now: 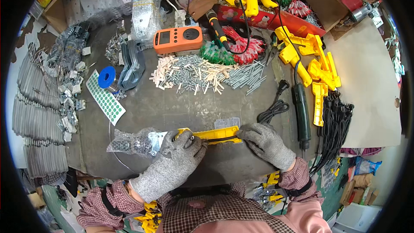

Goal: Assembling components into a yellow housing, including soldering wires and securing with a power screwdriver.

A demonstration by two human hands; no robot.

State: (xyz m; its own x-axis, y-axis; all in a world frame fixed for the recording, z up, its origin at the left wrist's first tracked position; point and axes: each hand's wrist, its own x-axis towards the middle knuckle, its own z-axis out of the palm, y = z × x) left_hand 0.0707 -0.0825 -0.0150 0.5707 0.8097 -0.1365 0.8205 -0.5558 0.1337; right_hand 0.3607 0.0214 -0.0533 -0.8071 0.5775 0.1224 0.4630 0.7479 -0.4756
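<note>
A yellow plastic housing half [226, 133] lies lengthwise in front of me near the table's front edge. A thin black strip, seemingly a cord, runs along its inside. My left hand [177, 157], in a grey knit glove, is closed round the left end of the housing. My right hand [268, 143], gloved alike, has thumb and fingers closed at the right end. Left of my left hand lies a clear plastic bag of small metal parts [131, 143], beside a shiny metal plate [156, 140]. A small grey label sheet [227, 123] sits just beyond the housing.
Screws and pale pegs [194, 73] lie mid-table beneath an orange meter [177, 39]. Right stand a dark-handled tool [300, 114], a coiled plug cord [274, 105], black cords [334, 123] and yellow housings [319, 62]. Left are a solder spool [108, 77], sticker sheet [105, 97] and stacked metal strips [36, 118].
</note>
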